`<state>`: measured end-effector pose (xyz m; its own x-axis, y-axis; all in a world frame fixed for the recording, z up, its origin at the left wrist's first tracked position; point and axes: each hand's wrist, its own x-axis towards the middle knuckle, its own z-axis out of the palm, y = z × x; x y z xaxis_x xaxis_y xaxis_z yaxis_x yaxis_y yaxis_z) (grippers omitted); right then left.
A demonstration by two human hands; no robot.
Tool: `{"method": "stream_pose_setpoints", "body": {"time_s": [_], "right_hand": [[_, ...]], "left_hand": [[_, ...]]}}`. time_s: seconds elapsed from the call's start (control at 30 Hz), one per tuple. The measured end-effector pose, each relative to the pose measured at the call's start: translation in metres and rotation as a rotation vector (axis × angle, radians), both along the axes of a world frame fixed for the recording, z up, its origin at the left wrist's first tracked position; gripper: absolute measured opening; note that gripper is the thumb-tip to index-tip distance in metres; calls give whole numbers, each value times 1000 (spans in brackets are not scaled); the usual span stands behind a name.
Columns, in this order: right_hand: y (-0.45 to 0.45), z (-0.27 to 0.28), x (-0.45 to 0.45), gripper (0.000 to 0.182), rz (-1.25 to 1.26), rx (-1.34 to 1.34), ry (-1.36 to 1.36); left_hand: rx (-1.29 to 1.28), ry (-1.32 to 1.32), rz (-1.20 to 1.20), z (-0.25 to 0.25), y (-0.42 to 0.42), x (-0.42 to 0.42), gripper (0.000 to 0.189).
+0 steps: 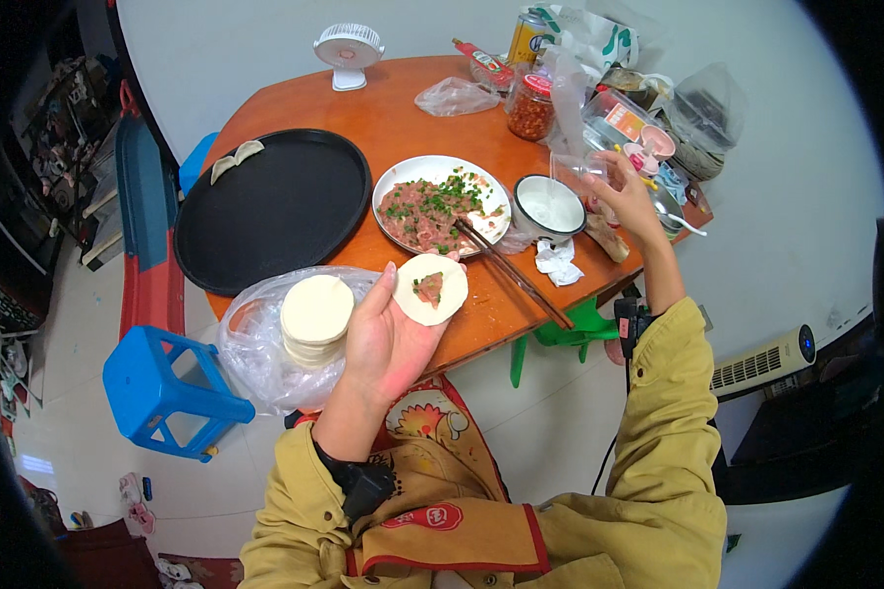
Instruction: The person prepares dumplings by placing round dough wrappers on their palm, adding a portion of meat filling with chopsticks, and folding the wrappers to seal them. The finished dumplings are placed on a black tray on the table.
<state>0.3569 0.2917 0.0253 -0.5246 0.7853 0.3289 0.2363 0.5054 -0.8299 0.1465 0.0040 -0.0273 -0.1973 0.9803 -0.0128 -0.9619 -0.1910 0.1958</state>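
A round dumpling wrapper (451, 300) lies across the fingers of my left hand (394, 339), with a small lump of minced meat filling (428, 289) at its middle. My right hand (626, 193) grips a clear plastic cup (576, 171), tilted over a white enamel bowl (550, 208) with a dark rim. Beyond my left hand, a white plate (396, 177) carries minced meat with chopped green onion (423, 210). Wooden chopsticks (519, 278) rest on its edge and reach past the table edge. Beside my left wrist, a stack of wrappers (317, 316) sits on a plastic bag (254, 353).
Two folded dumplings (236, 160) lie on a large black round tray (280, 213). Crumpled tissue (558, 263) is near the bowl. A jar of red sauce (532, 110), bags and containers crowd the right back. A white fan (348, 55) stands behind; a blue stool (166, 390) stands left.
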Motion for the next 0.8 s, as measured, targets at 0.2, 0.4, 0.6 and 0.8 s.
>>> {"method": "stream_pose_setpoints", "body": {"time_s": [0.2,0.4,0.6,0.8], "right_hand": [[-4,1,6,47,-36,-15,54],[2,2,9,46,-81,-38,104],[11,-2,8,43,-185,329,-281],[2,8,3,44,-165,324,-323]], "left_hand": [[-12,8,7,4,-3,1,52],[-3,10,7,3,-4,3,52],[14,21,-13,6,-5,3,47],[-4,6,2,4,-6,4,52]]}}
